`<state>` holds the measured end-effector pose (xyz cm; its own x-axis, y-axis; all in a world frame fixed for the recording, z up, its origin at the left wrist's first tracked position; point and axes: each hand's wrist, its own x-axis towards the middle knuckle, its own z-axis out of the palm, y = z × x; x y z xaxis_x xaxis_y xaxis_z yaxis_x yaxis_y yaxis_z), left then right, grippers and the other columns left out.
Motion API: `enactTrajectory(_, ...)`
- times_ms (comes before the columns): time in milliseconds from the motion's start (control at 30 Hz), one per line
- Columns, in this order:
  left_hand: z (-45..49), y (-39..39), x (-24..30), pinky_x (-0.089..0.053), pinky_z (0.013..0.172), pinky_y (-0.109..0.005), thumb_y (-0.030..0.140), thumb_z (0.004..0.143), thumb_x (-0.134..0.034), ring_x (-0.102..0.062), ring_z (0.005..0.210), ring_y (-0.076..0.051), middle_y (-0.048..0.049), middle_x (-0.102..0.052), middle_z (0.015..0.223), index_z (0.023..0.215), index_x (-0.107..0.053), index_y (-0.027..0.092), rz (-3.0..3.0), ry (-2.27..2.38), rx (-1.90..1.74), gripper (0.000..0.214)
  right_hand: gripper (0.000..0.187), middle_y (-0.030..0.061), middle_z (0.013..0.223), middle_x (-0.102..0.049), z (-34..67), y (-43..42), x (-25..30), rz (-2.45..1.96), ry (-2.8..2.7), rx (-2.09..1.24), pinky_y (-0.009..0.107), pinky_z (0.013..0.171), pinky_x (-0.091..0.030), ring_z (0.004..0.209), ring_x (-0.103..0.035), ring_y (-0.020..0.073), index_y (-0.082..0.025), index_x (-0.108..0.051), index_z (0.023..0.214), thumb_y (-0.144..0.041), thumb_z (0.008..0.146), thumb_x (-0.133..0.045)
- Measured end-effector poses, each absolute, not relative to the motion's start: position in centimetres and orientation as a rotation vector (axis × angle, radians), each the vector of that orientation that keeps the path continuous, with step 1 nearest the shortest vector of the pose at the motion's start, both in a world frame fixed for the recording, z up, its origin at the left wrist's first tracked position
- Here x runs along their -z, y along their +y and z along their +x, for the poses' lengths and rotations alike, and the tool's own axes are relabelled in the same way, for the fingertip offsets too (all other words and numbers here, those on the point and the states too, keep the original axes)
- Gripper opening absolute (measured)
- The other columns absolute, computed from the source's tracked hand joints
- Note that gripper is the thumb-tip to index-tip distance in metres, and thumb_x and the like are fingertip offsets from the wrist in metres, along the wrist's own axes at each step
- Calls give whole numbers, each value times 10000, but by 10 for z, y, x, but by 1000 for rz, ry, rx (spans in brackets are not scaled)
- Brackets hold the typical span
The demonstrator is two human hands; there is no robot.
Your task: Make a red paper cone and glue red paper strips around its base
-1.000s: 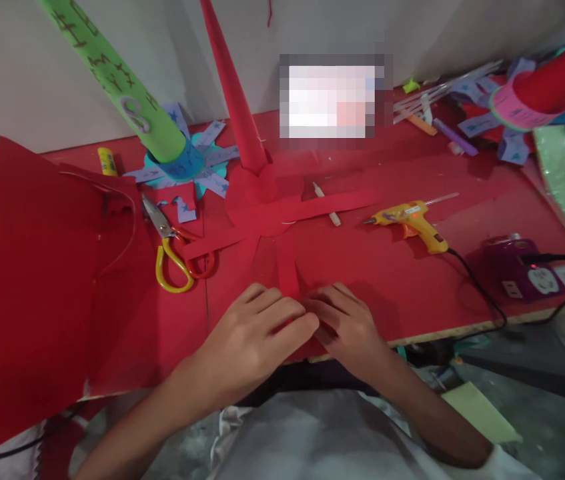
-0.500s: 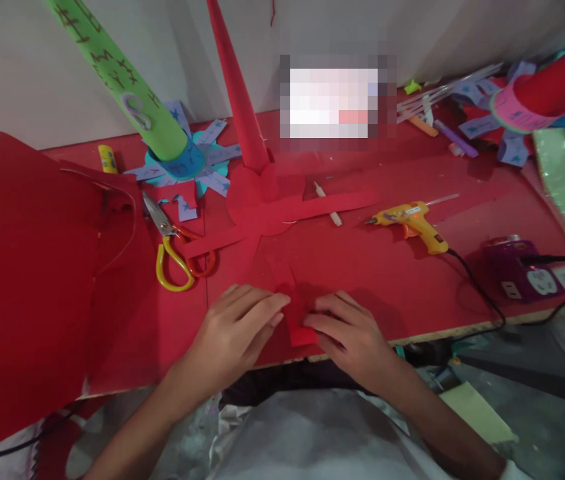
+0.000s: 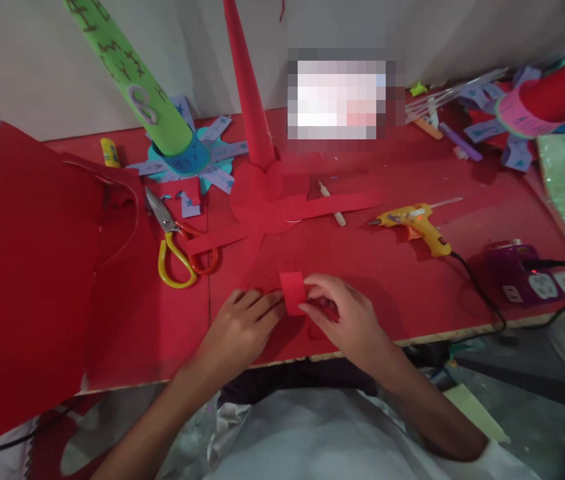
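Note:
A red paper strip (image 3: 293, 292) is folded up from the red table near its front edge. My right hand (image 3: 345, 317) pinches the strip's folded end between thumb and fingers. My left hand (image 3: 239, 328) rests with fingers flat and together on the table, fingertips touching the strip's left side. The strip belongs to a red paper star base (image 3: 267, 200) under a tall red cone (image 3: 249, 87).
Yellow-handled scissors (image 3: 175, 243) lie left of the hands. A yellow glue gun (image 3: 415, 221) with a black cord lies to the right, near a purple power strip (image 3: 532, 277). A green tube (image 3: 137, 87) stands at the back left. A big red sheet (image 3: 27, 280) covers the left.
Both hands were pressing the strip flat near the table edge. Now the right hand has lifted and folded the strip's end upward and away from me, and the left hand slid back to its side.

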<state>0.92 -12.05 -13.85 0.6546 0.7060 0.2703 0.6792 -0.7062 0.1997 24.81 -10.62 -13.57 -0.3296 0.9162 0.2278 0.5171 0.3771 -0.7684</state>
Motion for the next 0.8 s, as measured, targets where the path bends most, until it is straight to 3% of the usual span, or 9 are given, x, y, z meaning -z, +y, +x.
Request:
enactTrajectory(100, 11, -122, 139, -473, 802, -374, 50, 1007, -547, -672, 910, -212, -88, -801, 1157, 1126, -681, 155, 2726, 1215, -537, 208, 227, 38, 947, -797, 245, -101, 145, -1310, -1935, -806, 305, 782, -620, 853, -786, 202, -248, -598, 1252, -203, 1031, -625)
enactTrajectory(267, 13, -126, 143, -485, 804, -370, 67, 1015, -545, -683, 890, -220, -88, -805, 1091, 1260, -632, 133, 2645, 1279, -575, 268, 230, 90, 1043, -810, 243, -96, 154, -1331, -2126, -655, 366, 832, -621, 935, -781, 245, -237, -672, 1209, -136, 1018, -592)
enactTrajectory(400, 11, -127, 147, -490, 825, -380, 70, 1024, -533, -693, 921, -214, -103, -798, 1196, 1329, -657, 154, 2710, 1248, -550, 339, 283, 118, 1120, -817, 241, -97, 157, -1314, -2188, -576, 420, 908, -624, 1014, -772, 271, -214, -705, 1267, -128, 1035, -568)
enactTrajectory(800, 10, -130, 148, -485, 811, -390, 74, 1038, -548, -681, 960, -225, -108, -781, 1253, 1331, -670, 136, 2819, 1204, -481, 324, 301, 109, 1059, -794, 240, -95, 158, -1313, -2309, -504, 404, 891, -599, 973, -738, 258, -190, -707, 1314, -132, 1074, -534)
